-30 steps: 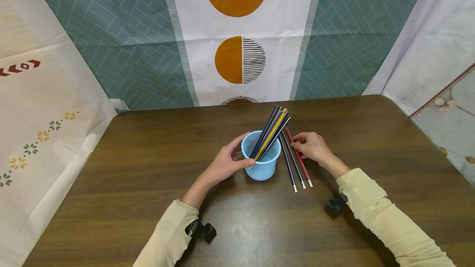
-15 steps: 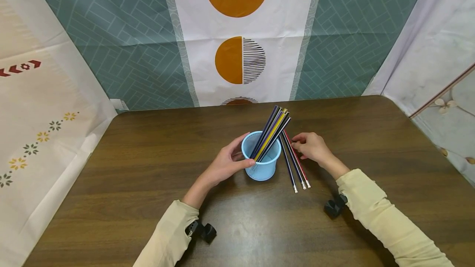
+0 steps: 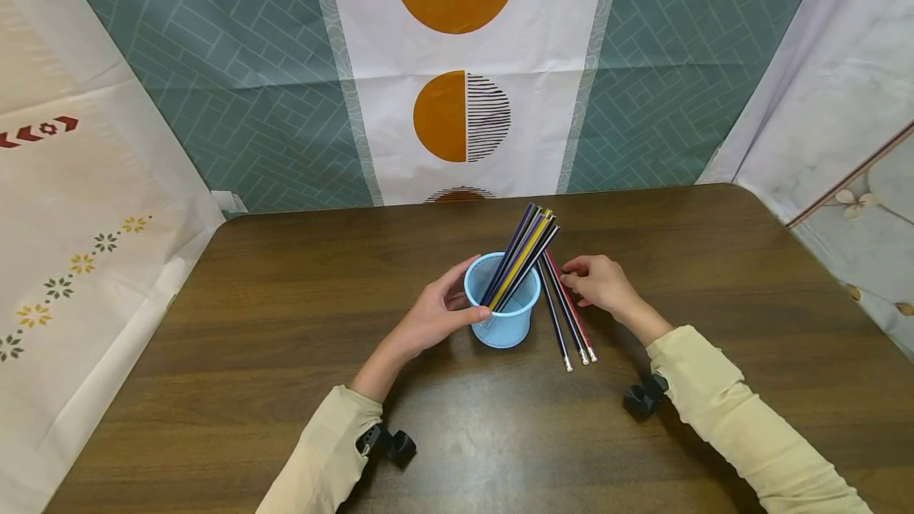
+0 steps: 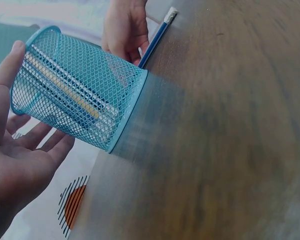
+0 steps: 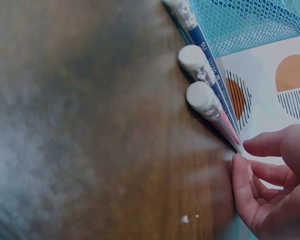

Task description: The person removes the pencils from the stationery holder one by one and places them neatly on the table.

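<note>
My left hand (image 3: 443, 312) grips a light blue mesh pencil cup (image 3: 503, 330), thumb at the rim and fingers round the far side. Several pencils (image 3: 524, 260) lean to the right inside it, one yellow and the others mostly dark. On the table right of the cup lie two dark pencils (image 3: 553, 316) and a red pencil (image 3: 579, 324), white eraser ends toward me. My right hand (image 3: 598, 284) pinches the red pencil at its far part. In the right wrist view, thumb and index fingertips (image 5: 238, 161) meet at that pencil, its tip hidden.
The brown wooden table (image 3: 300, 292) carries the cup and pencils. A patterned cloth (image 3: 286, 86) hangs behind its far edge, with pale cloths at both sides. Small black cameras (image 3: 389, 444) are strapped to both wrists.
The red pencil has shifted left, close against the neighbouring dark pencil, which moved slightly left too. My right hand has barely moved. The left hand and cup have stayed put.
</note>
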`<state>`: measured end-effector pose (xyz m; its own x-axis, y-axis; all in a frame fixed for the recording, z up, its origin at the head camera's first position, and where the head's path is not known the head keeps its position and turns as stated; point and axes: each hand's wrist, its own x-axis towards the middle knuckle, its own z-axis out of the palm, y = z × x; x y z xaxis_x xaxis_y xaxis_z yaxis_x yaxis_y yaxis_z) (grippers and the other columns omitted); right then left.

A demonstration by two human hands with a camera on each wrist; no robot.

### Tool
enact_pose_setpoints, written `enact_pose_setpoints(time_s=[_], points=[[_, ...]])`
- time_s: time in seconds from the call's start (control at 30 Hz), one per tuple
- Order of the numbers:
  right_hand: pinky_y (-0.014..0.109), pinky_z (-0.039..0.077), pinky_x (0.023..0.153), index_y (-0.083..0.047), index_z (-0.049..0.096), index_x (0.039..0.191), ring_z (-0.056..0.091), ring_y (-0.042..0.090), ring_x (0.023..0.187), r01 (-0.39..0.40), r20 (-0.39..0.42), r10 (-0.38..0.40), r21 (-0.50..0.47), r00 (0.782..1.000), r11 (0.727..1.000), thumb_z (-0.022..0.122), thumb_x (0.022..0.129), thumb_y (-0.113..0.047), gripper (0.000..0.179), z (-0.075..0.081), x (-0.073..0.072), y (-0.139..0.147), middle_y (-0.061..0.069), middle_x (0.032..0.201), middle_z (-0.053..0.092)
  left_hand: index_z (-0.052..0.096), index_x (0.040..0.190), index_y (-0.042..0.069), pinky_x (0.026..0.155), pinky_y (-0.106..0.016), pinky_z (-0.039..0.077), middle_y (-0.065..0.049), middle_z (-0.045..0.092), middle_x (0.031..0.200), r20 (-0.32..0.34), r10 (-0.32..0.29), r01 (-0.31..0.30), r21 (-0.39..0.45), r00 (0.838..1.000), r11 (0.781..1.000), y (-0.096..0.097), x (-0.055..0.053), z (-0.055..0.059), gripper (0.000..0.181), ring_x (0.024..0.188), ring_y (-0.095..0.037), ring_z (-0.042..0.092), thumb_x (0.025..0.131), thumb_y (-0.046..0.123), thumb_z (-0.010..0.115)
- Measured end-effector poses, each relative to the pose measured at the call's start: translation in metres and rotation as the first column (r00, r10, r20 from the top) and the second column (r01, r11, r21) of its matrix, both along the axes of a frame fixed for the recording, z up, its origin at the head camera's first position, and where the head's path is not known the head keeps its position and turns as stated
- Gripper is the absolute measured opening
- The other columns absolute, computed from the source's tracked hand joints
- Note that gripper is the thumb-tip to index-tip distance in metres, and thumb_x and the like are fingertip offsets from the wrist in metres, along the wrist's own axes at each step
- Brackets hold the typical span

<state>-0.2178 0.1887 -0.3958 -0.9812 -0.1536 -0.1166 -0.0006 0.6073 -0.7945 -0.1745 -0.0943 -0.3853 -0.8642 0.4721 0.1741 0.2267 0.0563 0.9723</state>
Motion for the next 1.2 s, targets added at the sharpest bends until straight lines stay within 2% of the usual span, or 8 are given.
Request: enact_pose_setpoints(time_s=[0.2,0.5,0.7,1.2], points=[[0.028,0.057,0.059,0.012,0.062,0.114,0.063,0.017,0.072,-0.004,-0.016,0.004,-0.012,1.000,1.000,0.057,0.094,-0.005,0.027,0.0008,-0.0003,-0.0008,0.019,0.095,0.065,0.038,0.148,0.006,0.101,-0.040,0.043,-0.017,0.047,0.139,-0.001,0.002,-0.002,-0.001,1.000,1.000,-0.0010,0.0000,-0.0008,0.073,0.124,-0.031,0.050,0.084,0.002,0.074],[0.030,0.058,0.062,0.012,0.059,0.118,0.062,0.023,0.082,-0.006,0.020,0.007,-0.046,1.000,0.999,0.058,0.096,-0.007,0.030,0.0026,0.0011,0.0007,0.021,0.098,0.063,0.036,0.148,0.005,0.101,-0.042,0.043,-0.018,0.046,0.140,0.006,0.002,-0.002,-0.002,1.000,1.000,-0.0014,0.0001,-0.0015,0.074,0.125,-0.032,0.049,0.085,0.001,0.073],[0.031,0.058,0.064,0.013,0.057,0.120,0.062,0.024,0.082,-0.014,0.037,0.016,-0.067,0.999,0.998,0.058,0.096,-0.008,0.031,0.0034,0.0011,0.0029,0.021,0.097,0.063,0.037,0.148,0.006,0.101,-0.040,0.043,-0.018,0.046,0.140,-0.004,0.004,-0.004,-0.010,1.000,1.000,-0.0012,0.0003,-0.0011,0.074,0.125,-0.032,0.049,0.085,0.004,0.074],[0.029,0.056,0.066,0.011,0.058,0.121,0.061,0.022,0.081,-0.034,0.016,0.035,-0.034,0.999,0.999,0.057,0.096,-0.010,0.033,0.0057,0.0039,0.0078,0.019,0.097,0.064,0.037,0.148,0.006,0.101,-0.037,0.043,-0.017,0.046,0.140,-0.018,0.001,-0.001,-0.012,1.000,1.000,-0.0015,0.0004,-0.0009,0.074,0.125,-0.031,0.049,0.085,0.009,0.075]])
